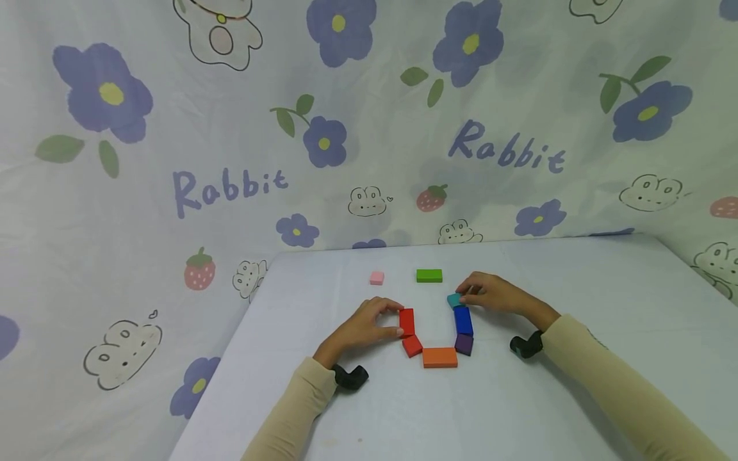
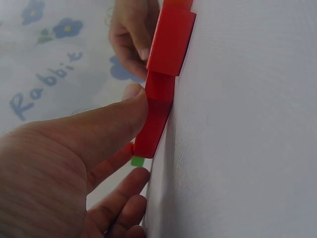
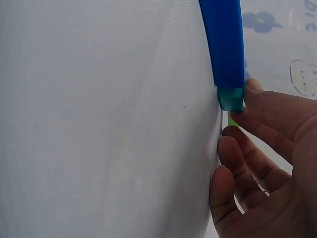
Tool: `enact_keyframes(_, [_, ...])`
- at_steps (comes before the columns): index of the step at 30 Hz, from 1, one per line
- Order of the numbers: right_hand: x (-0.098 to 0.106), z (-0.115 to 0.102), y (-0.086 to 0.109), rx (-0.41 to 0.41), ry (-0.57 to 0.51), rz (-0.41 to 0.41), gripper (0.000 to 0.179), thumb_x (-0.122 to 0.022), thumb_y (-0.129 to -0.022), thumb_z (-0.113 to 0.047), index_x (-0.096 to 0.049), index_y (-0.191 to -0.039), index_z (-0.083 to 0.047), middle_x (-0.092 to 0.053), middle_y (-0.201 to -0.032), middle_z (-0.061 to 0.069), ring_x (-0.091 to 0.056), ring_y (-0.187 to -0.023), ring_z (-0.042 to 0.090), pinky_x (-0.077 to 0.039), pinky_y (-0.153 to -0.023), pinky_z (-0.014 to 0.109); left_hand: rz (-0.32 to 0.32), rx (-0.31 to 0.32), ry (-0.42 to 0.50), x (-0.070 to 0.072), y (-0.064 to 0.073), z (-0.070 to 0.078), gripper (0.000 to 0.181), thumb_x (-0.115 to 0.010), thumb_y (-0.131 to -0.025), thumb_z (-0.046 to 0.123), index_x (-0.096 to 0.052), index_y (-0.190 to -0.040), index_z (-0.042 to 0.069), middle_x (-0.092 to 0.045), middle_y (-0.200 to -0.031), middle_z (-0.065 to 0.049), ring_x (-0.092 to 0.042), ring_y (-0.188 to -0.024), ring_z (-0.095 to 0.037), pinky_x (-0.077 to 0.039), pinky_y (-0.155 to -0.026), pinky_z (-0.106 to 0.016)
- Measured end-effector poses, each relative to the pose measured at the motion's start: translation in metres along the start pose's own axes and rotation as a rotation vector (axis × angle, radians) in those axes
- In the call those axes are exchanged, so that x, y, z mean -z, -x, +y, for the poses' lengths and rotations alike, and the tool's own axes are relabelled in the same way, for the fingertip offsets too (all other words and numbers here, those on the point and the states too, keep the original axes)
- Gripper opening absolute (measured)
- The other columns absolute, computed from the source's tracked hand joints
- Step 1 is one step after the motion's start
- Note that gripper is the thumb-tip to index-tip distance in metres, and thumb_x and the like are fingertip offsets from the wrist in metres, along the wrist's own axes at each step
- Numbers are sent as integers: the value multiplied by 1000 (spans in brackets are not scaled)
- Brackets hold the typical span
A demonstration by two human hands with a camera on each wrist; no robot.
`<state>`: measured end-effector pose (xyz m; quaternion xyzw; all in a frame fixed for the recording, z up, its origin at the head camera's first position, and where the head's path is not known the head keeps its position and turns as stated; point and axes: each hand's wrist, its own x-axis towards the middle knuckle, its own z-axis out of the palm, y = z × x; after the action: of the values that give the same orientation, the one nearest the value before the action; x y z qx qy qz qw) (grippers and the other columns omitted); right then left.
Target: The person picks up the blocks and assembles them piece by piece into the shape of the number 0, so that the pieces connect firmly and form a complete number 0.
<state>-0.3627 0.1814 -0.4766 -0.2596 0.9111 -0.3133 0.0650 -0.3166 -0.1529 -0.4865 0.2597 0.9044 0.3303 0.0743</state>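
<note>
My left hand (image 1: 368,321) holds a long red block (image 1: 407,322) at its two ends, thumb at the near end and index finger at the far end. A small red block (image 2: 171,42) meets that block's near end, turned at an angle. Across from it, my right hand (image 1: 500,294) pinches a small teal block (image 1: 454,300) between thumb and index finger. The teal block sits at the far end of a long blue block (image 1: 464,321). A purple block (image 1: 464,344) follows below the blue one, and an orange block (image 1: 440,358) lies along the near side, giving a U-shaped outline.
Beyond the hands, a green block (image 1: 429,276) and a small pink block (image 1: 377,278) lie apart on the white table (image 1: 519,410). A patterned curtain (image 1: 369,147) hangs behind the table's far edge. Black wrist devices (image 1: 352,378) sit at both sleeves.
</note>
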Motion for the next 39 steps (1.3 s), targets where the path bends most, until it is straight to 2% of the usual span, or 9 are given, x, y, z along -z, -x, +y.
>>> enact_keyframes(10, [-2, 5, 0, -32, -22, -2, 26, -64, -86, -36, -65, -108, -24, -62, -104, -7, -55, -93, 13, -48, -84, 33, 1, -3, 0, -2, 0, 0, 49, -69, -81, 43, -53, -125, 28, -53, -119, 6, -42, -107, -13, -38, -90, -36])
enact_keyframes(21, [-2, 6, 4, -15, -36, -11, 41, -63, -84, -47, -61, -117, -22, -62, -108, -7, -57, -96, 12, -48, -83, 32, 0, 8, 0, -2, 1, 1, 48, -68, -81, 44, -53, -124, 28, -53, -118, 6, -42, -108, -13, -38, -91, -37])
enact_keyframes(31, [-4, 7, 10, 22, -29, -4, 52, -67, -77, -53, -59, -118, -22, -61, -112, -5, -56, -101, 14, -49, -86, 34, 1, 10, 13, 0, 2, 2, 50, -68, -81, 43, -53, -125, 27, -53, -119, 5, -42, -108, -14, -38, -91, -38])
enact_keyframes(39, [-8, 10, 11, 61, -22, 39, 50, -68, -76, -51, -60, -116, -22, -61, -110, -6, -55, -97, 12, -49, -82, 28, 0, -4, 10, -2, 1, -1, 49, -68, -81, 45, -53, -125, 28, -53, -118, 6, -43, -107, -14, -39, -89, -37])
